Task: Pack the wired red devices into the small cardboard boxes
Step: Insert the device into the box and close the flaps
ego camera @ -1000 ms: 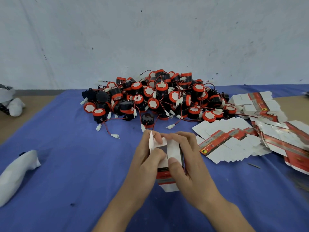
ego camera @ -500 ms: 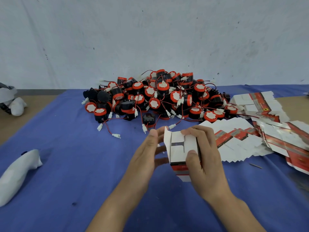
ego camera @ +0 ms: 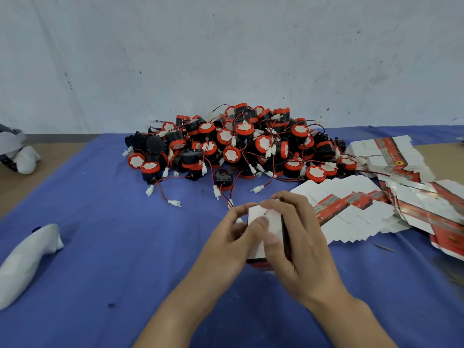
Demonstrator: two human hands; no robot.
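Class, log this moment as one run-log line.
left hand: grips small cardboard box | right hand: grips same box | red devices: piled behind | flat boxes: fanned at right

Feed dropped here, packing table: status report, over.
Left hand, right hand grip small box, thumbs on its white face. Red devices piled behind, apart. Flat cartons at right, nothing blocking.

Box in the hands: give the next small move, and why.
Probably press the white end flap flat to close it. The left hand and right hand both grip the box, thumbs on that white end, and neither holds a device from the pile.
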